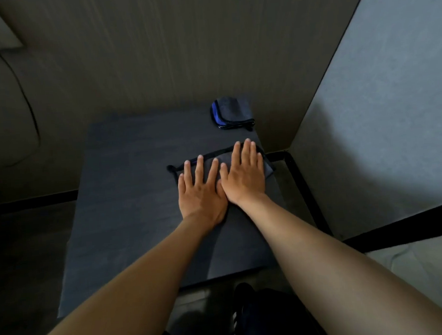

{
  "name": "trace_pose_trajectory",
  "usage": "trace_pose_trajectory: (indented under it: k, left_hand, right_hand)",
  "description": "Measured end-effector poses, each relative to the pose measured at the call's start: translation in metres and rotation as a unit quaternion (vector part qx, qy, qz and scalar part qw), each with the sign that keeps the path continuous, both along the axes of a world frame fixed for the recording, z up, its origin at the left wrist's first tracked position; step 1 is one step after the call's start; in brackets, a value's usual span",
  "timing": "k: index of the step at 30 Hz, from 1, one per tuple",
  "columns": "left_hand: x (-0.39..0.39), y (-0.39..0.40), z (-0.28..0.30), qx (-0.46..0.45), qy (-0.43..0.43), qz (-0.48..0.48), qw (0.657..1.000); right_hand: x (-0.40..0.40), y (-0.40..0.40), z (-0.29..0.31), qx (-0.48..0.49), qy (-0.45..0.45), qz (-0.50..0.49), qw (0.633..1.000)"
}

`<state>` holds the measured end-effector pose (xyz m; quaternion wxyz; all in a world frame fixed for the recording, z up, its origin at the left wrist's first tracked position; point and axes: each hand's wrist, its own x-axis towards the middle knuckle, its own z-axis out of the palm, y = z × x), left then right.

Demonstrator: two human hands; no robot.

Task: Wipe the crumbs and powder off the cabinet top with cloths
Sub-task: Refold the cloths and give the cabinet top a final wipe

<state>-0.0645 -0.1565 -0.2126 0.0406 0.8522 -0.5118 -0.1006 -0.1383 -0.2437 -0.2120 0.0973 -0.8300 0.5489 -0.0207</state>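
Both hands lie flat, side by side, on a dark grey cloth [216,165] spread near the right edge of the cabinet top [128,199]. The left hand [202,191] has its fingers straight and slightly fanned, palm down; the right hand [244,172] is pressed flat too, fingers straight and close together, its thumb side touching the left hand. Neither hand curls round anything.

The cloth is thin and soft-looking, roughly rectangular, with a darker stitched hem showing along its far and left edges. The worktop is a matt, dark grey rectangular slab with a faintly streaked surface (crumbs or powder cannot be made out in this dim light).

At the far right corner sits a second cloth [232,112], folded into a thick bundle, grey with a blue edge.
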Motion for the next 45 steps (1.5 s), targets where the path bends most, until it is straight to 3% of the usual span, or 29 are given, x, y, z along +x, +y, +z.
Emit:
trace_pose_trajectory:
  k: [7, 16, 24, 33, 41, 45]
  left_hand:
    - [-0.021, -0.033, 0.004, 0.006, 0.002, -0.058, 0.998]
    - [-0.056, -0.025, -0.002, -0.001, 0.008, -0.111, 0.994]
    - [-0.088, 0.012, 0.000, 0.005, 0.013, -0.115, 0.993]
    - [-0.123, 0.055, -0.001, 0.014, -0.006, -0.141, 0.990]
    - [-0.135, 0.078, 0.006, 0.041, -0.010, -0.200, 0.979]
    - [-0.132, 0.085, 0.014, 0.069, -0.041, -0.244, 0.967]
  right_hand:
    - [-0.028, -0.018, 0.006, 0.035, -0.023, -0.111, 0.993]
    - [-0.067, 0.004, 0.025, 0.165, -0.056, -0.165, 0.971]
    - [-0.094, 0.040, 0.035, 0.194, -0.009, -0.185, 0.963]
    - [-0.129, 0.078, 0.031, 0.204, 0.044, -0.135, 0.969]
    - [-0.152, 0.100, 0.042, 0.233, -0.014, -0.227, 0.946]
    - [-0.161, 0.106, 0.047, 0.261, 0.017, -0.198, 0.944]
